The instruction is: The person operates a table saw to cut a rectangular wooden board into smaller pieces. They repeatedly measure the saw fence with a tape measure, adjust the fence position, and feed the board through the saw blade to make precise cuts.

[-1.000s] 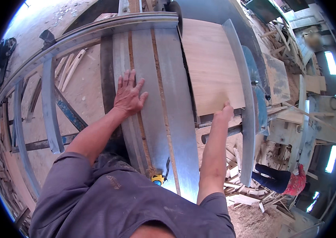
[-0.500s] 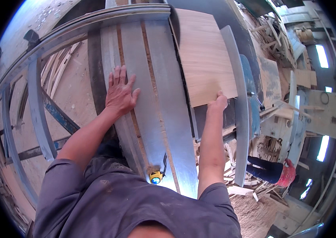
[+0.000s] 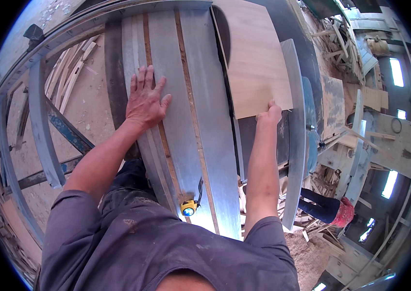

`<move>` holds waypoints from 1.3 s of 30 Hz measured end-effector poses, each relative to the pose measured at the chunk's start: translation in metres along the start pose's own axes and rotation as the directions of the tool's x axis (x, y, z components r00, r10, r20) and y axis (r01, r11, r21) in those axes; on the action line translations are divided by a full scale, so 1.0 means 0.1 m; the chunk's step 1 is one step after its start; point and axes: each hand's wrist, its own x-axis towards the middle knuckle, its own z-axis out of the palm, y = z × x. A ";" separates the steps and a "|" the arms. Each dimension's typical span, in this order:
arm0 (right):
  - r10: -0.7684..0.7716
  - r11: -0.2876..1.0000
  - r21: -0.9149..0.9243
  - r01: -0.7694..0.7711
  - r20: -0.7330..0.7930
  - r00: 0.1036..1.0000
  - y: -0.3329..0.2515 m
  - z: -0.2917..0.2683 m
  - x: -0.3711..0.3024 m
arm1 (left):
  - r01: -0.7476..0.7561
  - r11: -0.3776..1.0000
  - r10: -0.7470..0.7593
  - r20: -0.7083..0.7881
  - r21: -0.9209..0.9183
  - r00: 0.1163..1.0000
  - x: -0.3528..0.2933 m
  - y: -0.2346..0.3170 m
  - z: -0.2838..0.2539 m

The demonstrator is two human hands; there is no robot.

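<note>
My left hand (image 3: 145, 98) lies flat, fingers spread, on the grey metal sliding table (image 3: 164, 53) of a table saw. Against the near edge of a thin, light-brown wooden board (image 3: 259, 63), my right hand (image 3: 270, 114) is closed, thumb on top and the other fingers curled at the edge, partly hidden. The board rests flat between a dark slot along the sliding table and a long metal fence (image 3: 296, 145) on its right. A yellow tape measure (image 3: 189, 207) sits on the sliding table close to my body.
A metal crossbar (image 3: 103, 17) spans the far end, joined to a frame (image 3: 42, 116) at left. Wood strips (image 3: 72, 72) lie on the floor there. Scrap wood (image 3: 331, 182) is heaped at right, where another person (image 3: 327, 208) stands bent over.
The board and my right hand have moved away from me along the fence. My left hand, the sliding table, its crossbar and the tape measure have shifted forward as well.
</note>
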 end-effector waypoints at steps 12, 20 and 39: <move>0.073 0.994 -0.078 -0.072 0.003 0.997 0.00 0.29 0.46 | 0.032 0.999 -0.034 0.041 0.041 0.999 0.10 0.03 -0.05; 0.165 0.975 -0.162 -0.152 0.068 0.984 -0.12 0.53 0.52 | 0.007 1.000 -0.007 0.003 0.021 1.000 0.16 -0.01 -0.04; 0.114 0.990 -0.100 -0.100 0.154 0.981 -0.11 1.12 0.53 | 0.028 0.999 -0.028 0.012 0.018 1.000 0.15 -0.06 0.00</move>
